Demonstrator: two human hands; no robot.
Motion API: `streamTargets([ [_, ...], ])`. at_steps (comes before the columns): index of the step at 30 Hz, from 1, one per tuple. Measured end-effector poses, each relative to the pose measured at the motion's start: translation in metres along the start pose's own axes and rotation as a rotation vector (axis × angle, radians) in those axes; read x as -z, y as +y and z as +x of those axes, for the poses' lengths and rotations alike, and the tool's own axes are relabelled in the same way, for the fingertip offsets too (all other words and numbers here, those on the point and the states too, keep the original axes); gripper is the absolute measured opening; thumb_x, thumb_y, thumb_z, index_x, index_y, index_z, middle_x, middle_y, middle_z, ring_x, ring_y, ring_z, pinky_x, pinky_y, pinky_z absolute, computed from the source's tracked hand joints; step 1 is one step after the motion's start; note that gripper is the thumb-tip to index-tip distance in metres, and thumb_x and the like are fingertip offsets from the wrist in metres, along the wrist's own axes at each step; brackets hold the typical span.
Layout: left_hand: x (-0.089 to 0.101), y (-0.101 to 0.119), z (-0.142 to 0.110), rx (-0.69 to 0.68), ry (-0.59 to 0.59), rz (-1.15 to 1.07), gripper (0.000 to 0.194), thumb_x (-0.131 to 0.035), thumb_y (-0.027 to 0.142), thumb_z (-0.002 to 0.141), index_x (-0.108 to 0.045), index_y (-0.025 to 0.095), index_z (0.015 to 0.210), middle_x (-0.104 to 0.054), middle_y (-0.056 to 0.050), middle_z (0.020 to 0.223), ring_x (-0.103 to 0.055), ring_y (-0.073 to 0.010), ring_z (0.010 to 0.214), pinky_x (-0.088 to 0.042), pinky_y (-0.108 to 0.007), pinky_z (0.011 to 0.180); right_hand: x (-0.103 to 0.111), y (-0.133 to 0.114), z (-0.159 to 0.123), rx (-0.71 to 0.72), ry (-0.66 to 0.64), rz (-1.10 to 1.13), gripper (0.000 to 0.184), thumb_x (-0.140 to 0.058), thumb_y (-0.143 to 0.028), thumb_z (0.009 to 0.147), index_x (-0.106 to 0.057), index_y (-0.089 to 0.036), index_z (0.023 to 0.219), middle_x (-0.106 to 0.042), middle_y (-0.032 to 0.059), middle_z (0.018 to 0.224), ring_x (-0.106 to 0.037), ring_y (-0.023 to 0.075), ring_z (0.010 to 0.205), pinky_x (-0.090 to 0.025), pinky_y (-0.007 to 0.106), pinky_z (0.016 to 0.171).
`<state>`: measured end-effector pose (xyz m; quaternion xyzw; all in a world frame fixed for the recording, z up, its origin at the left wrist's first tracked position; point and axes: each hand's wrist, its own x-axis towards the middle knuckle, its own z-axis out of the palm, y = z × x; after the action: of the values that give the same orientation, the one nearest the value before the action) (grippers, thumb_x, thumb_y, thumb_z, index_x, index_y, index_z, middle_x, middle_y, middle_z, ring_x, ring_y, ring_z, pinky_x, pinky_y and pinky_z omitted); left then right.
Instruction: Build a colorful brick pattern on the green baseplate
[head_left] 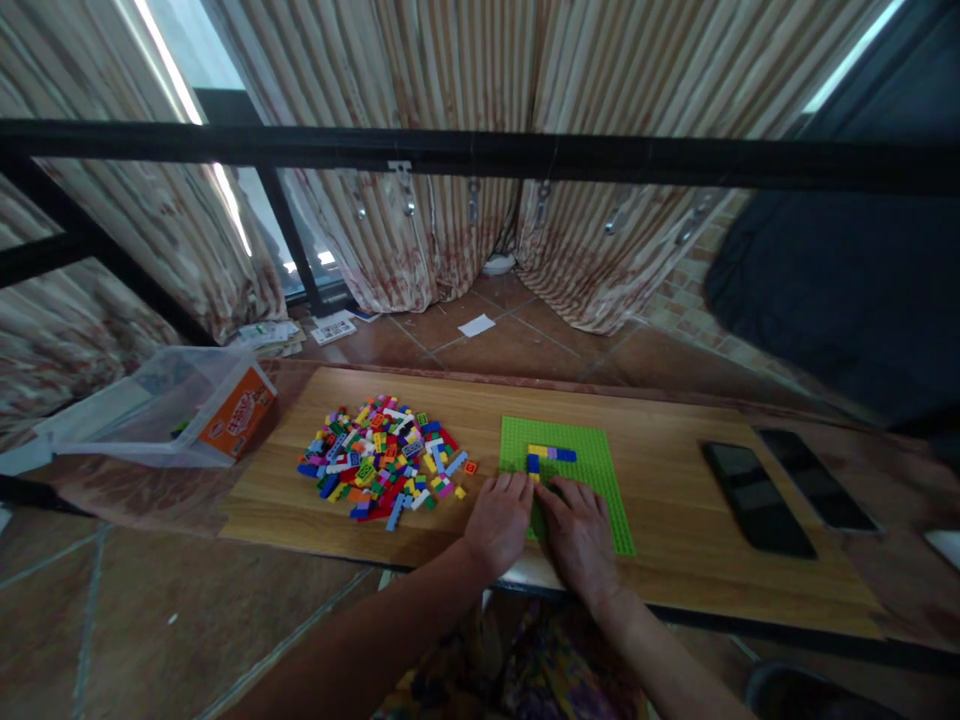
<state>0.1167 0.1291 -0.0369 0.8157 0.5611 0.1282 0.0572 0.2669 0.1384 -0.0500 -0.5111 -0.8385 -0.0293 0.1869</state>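
Note:
A green baseplate lies on a wooden board. A few bricks, yellow, blue and purple, are stuck on the plate near its left side. My left hand rests at the plate's near left corner, fingers bent down onto its edge. My right hand lies on the plate's near part, its fingers pressing down beside the bricks. What, if anything, sits under the fingertips is hidden. A heap of loose coloured bricks lies to the left of my hands.
A clear plastic tub with an orange box lies on its side at far left. Two dark phones lie on the board's right. A black metal rail crosses above, curtains behind it.

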Motion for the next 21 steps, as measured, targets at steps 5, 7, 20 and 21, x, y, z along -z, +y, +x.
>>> streamTargets([
  [5,0.002,-0.001,-0.005,0.028,0.033,-0.031,0.041,-0.043,0.008,0.087,-0.052,0.016,0.126,-0.059,-0.01,0.119,-0.053,-0.0239,0.107,-0.045,-0.04,0.091,0.002,0.006,-0.001,0.018,0.038,0.081,0.034,-0.047,-0.019,0.091,-0.065,-0.027,0.118,-0.066,0.0075,0.111,-0.054,0.023,0.102,-0.039,0.037,0.086],
  [7,0.003,-0.004,-0.007,0.033,0.044,-0.093,0.047,-0.046,0.006,0.082,-0.053,0.017,0.127,-0.059,-0.01,0.12,-0.053,-0.0242,0.107,-0.046,-0.04,0.093,0.001,0.011,0.0,-0.008,0.083,0.206,0.034,-0.044,-0.024,0.093,-0.062,-0.025,0.122,-0.066,0.0085,0.113,-0.055,0.0225,0.102,-0.041,0.038,0.087],
  [20,0.031,-0.02,0.047,0.361,-0.141,-0.364,0.025,-0.062,0.026,0.081,-0.068,0.016,0.104,-0.071,-0.005,0.093,-0.065,-0.0183,0.087,-0.05,-0.029,0.081,0.008,0.034,0.022,-0.397,-0.064,0.635,0.023,-0.057,-0.036,0.08,-0.074,-0.02,0.082,-0.074,0.0055,0.082,-0.066,0.0196,0.073,-0.049,0.033,0.07],
  [21,0.031,-0.021,0.051,0.368,-0.164,-0.359,0.024,-0.065,0.027,0.079,-0.069,0.016,0.1,-0.071,-0.004,0.089,-0.065,-0.018,0.085,-0.05,-0.028,0.078,0.008,0.036,0.025,-0.398,-0.093,0.647,0.021,-0.058,-0.034,0.078,-0.074,-0.021,0.08,-0.074,0.0039,0.079,-0.066,0.019,0.071,-0.049,0.032,0.069],
])
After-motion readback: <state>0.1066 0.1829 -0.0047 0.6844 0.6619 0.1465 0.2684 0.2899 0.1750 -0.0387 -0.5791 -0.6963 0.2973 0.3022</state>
